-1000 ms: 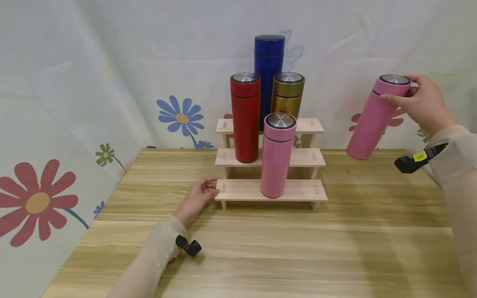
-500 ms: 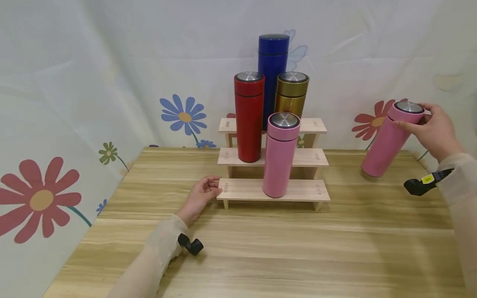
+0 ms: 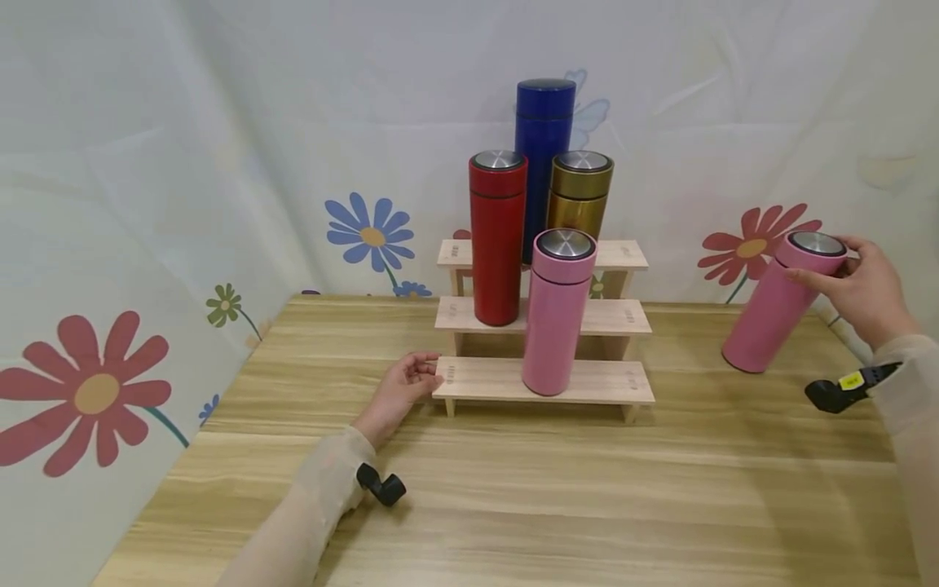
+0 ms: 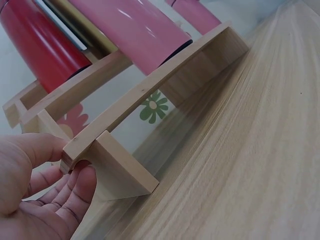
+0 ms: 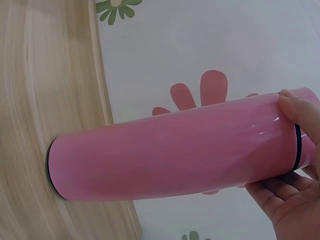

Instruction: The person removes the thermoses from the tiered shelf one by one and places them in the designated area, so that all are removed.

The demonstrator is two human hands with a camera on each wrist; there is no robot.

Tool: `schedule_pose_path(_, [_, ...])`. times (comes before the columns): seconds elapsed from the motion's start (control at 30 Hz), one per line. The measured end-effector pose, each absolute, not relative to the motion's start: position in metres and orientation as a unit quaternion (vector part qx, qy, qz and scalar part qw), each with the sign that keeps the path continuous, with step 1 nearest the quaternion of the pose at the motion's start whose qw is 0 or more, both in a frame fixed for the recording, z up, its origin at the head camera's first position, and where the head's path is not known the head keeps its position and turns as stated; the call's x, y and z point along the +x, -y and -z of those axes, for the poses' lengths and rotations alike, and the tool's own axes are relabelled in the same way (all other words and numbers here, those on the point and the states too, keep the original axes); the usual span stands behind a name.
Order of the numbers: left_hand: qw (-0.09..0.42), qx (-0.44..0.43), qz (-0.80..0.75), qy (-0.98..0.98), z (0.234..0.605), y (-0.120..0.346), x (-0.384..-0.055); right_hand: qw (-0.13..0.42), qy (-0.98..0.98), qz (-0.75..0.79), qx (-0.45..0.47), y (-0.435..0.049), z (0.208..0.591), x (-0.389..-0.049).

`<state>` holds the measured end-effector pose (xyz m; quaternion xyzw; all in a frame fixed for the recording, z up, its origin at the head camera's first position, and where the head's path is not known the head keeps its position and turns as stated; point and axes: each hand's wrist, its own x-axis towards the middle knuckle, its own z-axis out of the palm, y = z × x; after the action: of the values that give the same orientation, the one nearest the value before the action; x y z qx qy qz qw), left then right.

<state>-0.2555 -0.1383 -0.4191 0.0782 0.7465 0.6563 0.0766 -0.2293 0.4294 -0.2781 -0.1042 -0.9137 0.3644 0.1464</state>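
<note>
While left hand [image 3: 399, 390] pinches rack edge [image 4: 120, 111] | right hand [image 3: 869, 293] holds bottle [image 3: 778, 306] apart

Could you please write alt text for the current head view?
A right hand holds a tilted pink bottle near its top; the left hand grips the lowest step of a wooden stand bearing a red bottle, a blue bottle, a gold bottle and a second pink bottle.

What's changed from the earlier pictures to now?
The right hand lowered its pink bottle toward the table, and slightly right. Nothing was newly gripped or released. The left hand still holds the wooden rack; the four bottles on it stayed put.
</note>
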Motion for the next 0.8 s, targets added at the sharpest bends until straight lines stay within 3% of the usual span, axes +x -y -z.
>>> schedule_pose_path(0.8, [0.079,0.078,-0.657,-0.745,0.419,0.138,-0.255,0.147,0.944,-0.276,-0.103,-0.428,0.253,-0.228])
